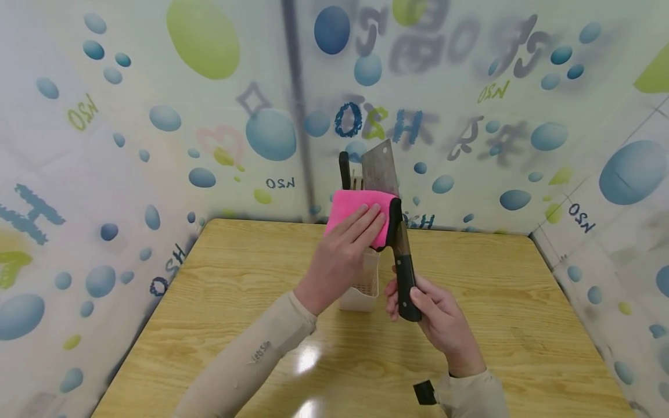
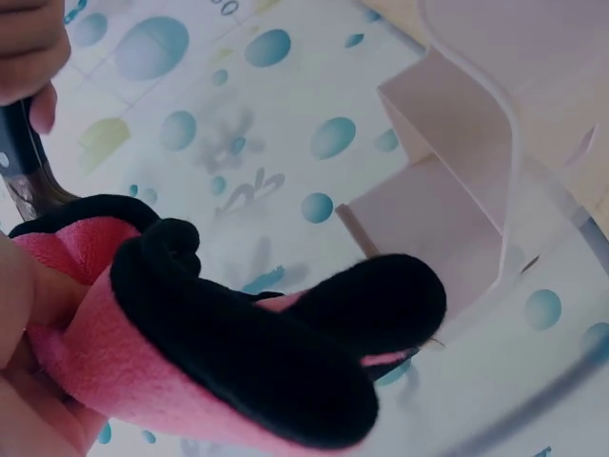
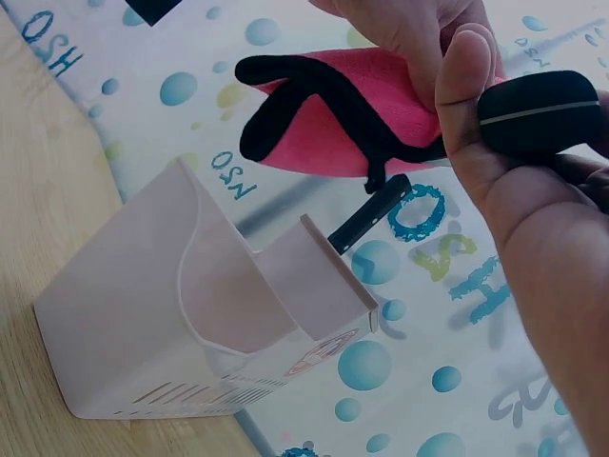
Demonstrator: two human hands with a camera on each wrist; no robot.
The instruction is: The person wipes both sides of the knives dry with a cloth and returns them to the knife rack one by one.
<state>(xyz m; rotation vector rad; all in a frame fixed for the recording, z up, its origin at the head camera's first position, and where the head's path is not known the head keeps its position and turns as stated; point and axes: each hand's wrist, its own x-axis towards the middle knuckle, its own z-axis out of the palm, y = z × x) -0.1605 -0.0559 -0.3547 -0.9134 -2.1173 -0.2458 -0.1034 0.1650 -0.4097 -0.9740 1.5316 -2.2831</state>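
Note:
My right hand grips the black riveted handle of a cleaver, its broad metal blade pointing up and away. Folded over the lower blade is a pink cloth with black edging. My left hand holds this cloth against the blade, fingers stretched along its face; in the left wrist view the cloth is bunched between thumb and fingers. Part of the blade is hidden behind the cloth. Below and behind the hands stands a pale plastic utensil holder with slots low in its wall.
A black-handled utensil stands upright behind the cloth, beside a slotted metal end. The wooden table meets walls printed with blue and green bubbles. A small black square sits by the right sleeve.

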